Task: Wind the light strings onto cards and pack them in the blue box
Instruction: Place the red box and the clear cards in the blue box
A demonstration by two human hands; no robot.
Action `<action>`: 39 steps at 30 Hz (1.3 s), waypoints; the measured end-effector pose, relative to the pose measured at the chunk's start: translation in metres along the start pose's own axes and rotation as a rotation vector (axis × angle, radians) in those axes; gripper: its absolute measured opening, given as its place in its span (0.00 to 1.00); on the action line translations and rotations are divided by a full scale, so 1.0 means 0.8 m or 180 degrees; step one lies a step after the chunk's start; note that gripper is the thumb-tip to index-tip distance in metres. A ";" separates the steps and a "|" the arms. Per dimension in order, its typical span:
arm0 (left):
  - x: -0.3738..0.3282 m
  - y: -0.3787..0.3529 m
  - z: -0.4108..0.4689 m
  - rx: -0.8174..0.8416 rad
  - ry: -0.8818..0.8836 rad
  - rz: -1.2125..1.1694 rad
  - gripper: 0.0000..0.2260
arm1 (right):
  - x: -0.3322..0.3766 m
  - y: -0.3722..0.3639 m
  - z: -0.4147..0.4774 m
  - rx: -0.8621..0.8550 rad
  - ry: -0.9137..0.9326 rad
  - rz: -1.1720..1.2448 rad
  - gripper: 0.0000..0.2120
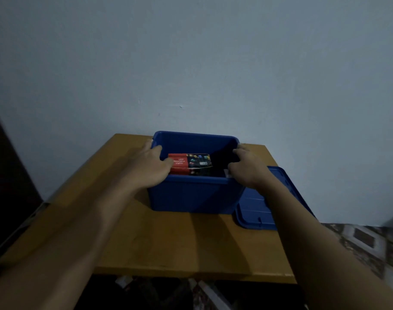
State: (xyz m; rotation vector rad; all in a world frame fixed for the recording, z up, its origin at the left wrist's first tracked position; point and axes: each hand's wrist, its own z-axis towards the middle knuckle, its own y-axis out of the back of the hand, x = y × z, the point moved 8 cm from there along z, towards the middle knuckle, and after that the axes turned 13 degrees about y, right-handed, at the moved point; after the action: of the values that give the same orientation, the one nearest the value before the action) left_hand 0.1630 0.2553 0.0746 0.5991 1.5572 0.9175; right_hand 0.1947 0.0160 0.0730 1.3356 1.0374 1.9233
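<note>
Both forearms reach away from me over the table (168, 242), and each ends at the blue box (191, 195). My left hand (149, 166) grips the left rim, fingers curled over the edge and thumb down inside, near the carton. My right hand (247, 166) grips the right rim the same way, fingers hooked over the lip.

The box stands open at the back of the table, close to the wall (191, 63). Its lid (253, 209) lies flat just to the right, partly under my right forearm. Inside, a printed carton (188, 163) stands on edge, red at one end and dark at the other, lettered "LED Decorative Lights". I see no bare strings or winding cards. A pale scrap by my right thumb is too dim to name.

I judge this to be box handling, not winding: a two-handed hold to shift or steady it. Next I would need an even pull on both rims, keeping the lid out of the path.

The box is smooth moulded plastic with rounded corners and a rolled rim, likely a bit flexible. The lid is ribbed plastic. The carton is glossy card with sharp edges. The table has a matte orange-brown top, and the floor (365, 240) is patterned.
</note>
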 end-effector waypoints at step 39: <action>0.023 0.017 -0.123 -0.0004 0.0197 0.0249 0.22 | 0.035 -0.003 -0.132 -0.0154 0.0088 0.0912 0.25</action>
State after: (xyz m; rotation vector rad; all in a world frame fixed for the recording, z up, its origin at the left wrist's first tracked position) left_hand 0.0622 0.2553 0.0772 0.6398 1.5976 1.0042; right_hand 0.0862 0.0106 0.0640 1.5002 0.8422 2.1648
